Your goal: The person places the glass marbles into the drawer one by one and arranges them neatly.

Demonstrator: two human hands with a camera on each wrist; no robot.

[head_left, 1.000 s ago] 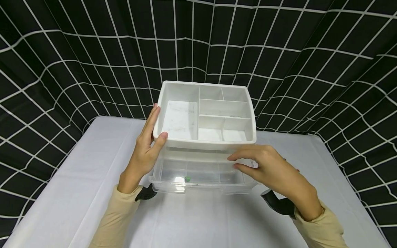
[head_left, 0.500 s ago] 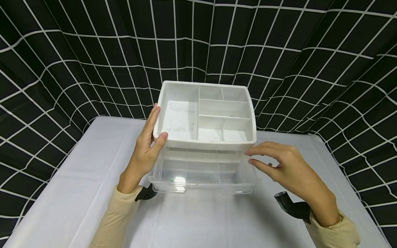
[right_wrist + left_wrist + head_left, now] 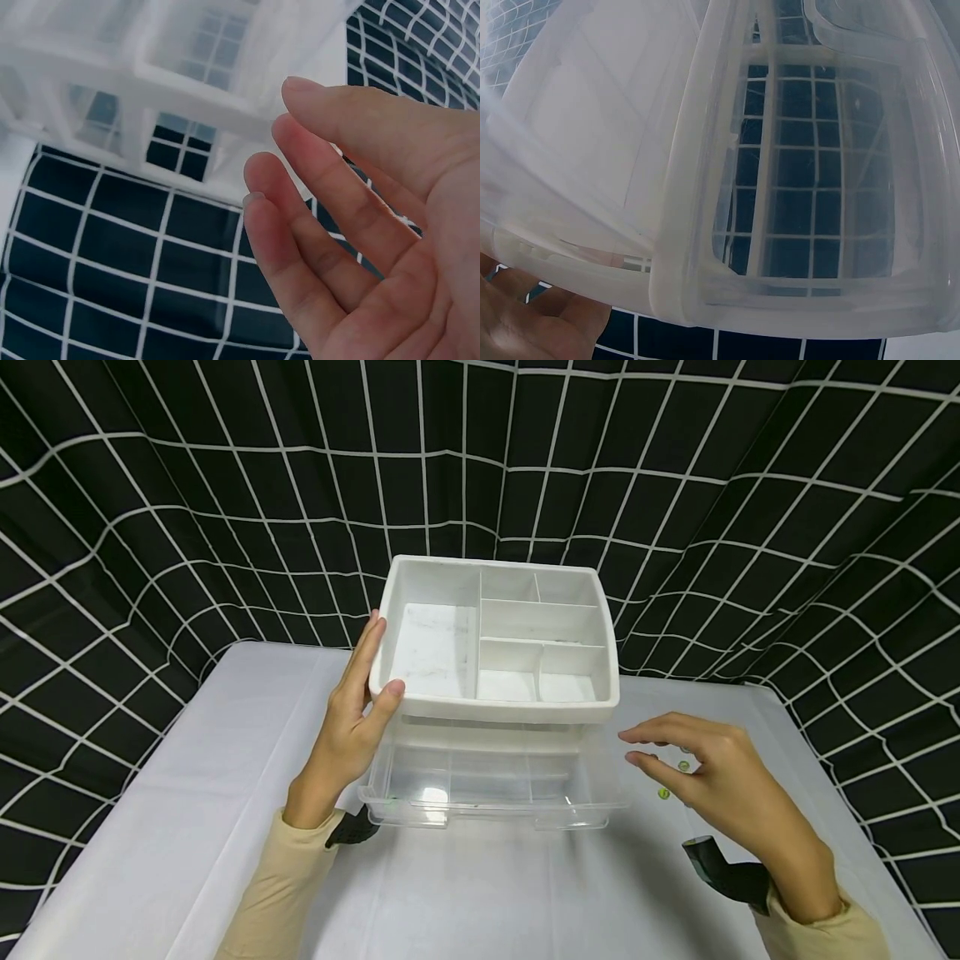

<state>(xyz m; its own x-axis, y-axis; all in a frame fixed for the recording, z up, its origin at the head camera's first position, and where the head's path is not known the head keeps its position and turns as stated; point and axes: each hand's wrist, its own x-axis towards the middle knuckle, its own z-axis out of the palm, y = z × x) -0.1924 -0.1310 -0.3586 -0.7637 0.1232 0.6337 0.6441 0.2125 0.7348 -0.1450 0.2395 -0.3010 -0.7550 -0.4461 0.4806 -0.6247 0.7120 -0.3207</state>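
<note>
A white storage box (image 3: pixel 495 712) with a divided top tray stands mid-table. Its clear plastic drawer (image 3: pixel 491 777) is pulled out toward me, with a tiny green bit (image 3: pixel 393 799) near its front left. My left hand (image 3: pixel 348 727) holds the box's left side, thumb over the front rim and fingers along the wall; the left wrist view catches some of those fingers (image 3: pixel 544 322) at the box edge. Right of the drawer, my right hand (image 3: pixel 708 764) is in the air, thumb and fingers apart. The right wrist view shows nothing in its palm (image 3: pixel 390 322).
Small green round beads (image 3: pixel 663 793) lie on the white tablecloth (image 3: pixel 487 893), partly hidden under my right hand. A black curtain with a white grid (image 3: pixel 465 460) surrounds the table at the back and sides. Black wrist mounts (image 3: pixel 723 872) sit below the hands.
My right hand has moved from over the drawer's right end to the right, uncovering beads on the table. The green bit in the drawer has shifted left. The left hand stays put.
</note>
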